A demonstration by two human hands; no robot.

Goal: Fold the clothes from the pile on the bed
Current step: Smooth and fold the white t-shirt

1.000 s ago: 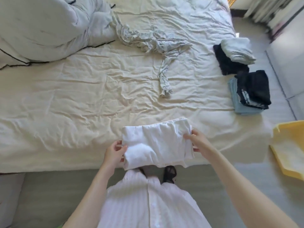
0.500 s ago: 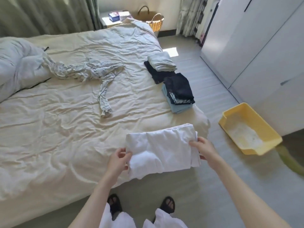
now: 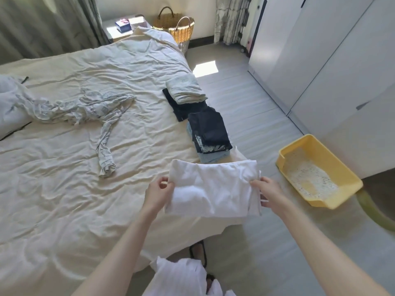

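Both grips pinching folded white garment (image 3: 213,189), left hand (image 3: 157,194), right hand (image 3: 267,192), yellow tray (image 3: 342,195) holding pale granules (image 3: 310,178)

Both arms extended; left hand (image 3: 157,194), right hand (image 3: 268,192) pinching.

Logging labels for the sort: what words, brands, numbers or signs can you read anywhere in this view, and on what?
None can be read.
Blue and white box on the bedside table: it may carry print, too small and blurred to read.
Dark folded garment on the near stack: a pale pattern at its edge, no letters.
White folded garment held by left hand and right hand: plain, no visible label.
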